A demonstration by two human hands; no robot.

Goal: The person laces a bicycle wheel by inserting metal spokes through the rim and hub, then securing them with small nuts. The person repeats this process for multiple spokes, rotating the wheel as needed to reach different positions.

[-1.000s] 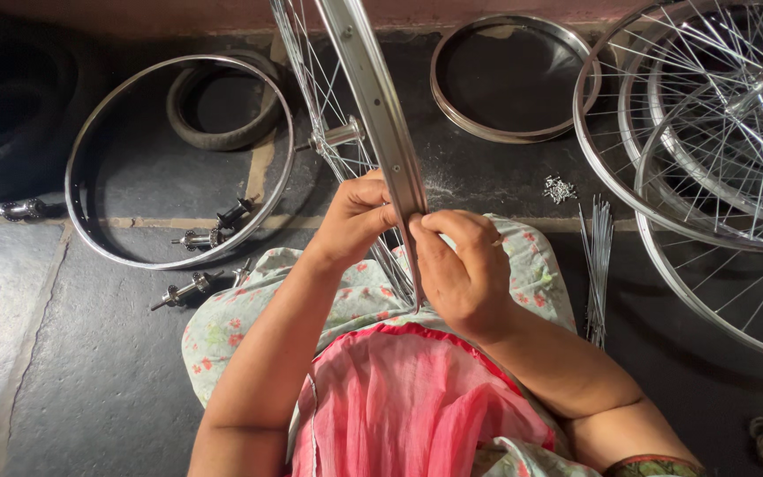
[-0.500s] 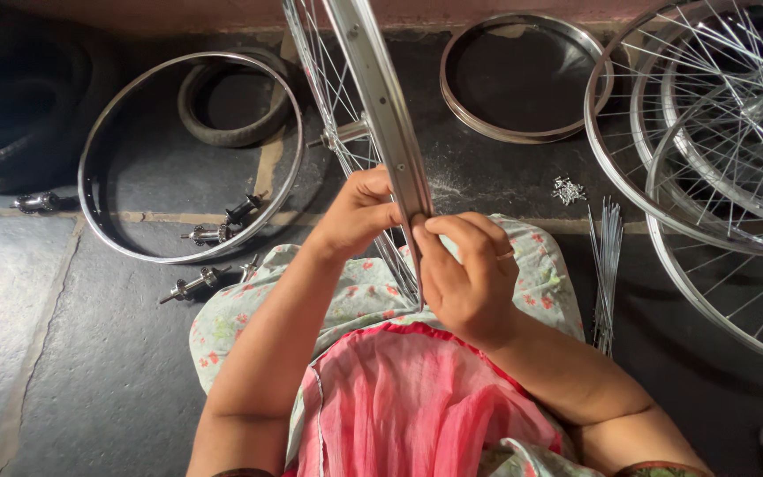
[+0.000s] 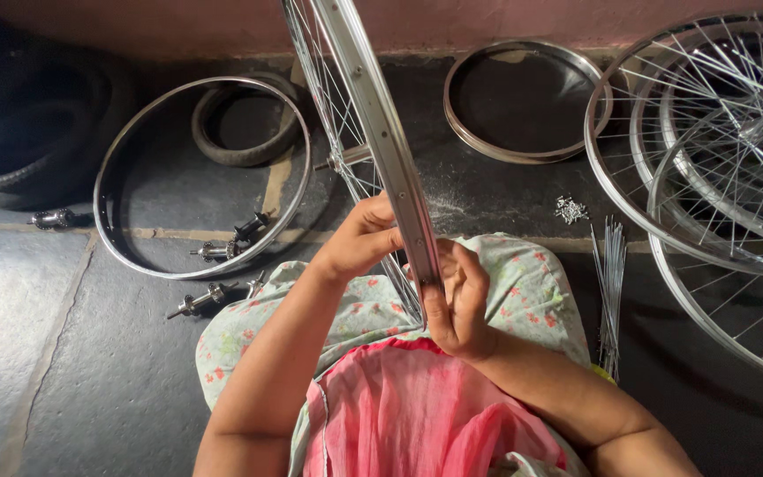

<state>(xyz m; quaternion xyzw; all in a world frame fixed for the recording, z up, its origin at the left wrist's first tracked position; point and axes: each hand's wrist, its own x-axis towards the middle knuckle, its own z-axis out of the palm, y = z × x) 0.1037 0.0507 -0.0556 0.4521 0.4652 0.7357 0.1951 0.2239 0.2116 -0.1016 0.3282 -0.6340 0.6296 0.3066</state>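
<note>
While my left hand (image 3: 359, 240) and right hand (image 3: 454, 296) stay clamped on the upright wheel rim (image 3: 380, 141), any slip of grip could tip it against my lap and bend its thin spokes (image 3: 333, 106).

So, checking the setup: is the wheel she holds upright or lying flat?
Upright: the wheel stands on edge, its rim facing the camera, gripped by the left hand and right hand.

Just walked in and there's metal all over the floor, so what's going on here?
A seated person holds a spoked bicycle wheel upright over their lap. The left hand grips it from the spoke side, and the right hand clasps the rim's lower edge. On the floor lie a bare rim with loose hubs near it, a second bare rim, a bundle of spokes and a stack of finished wheels to the right.
</note>
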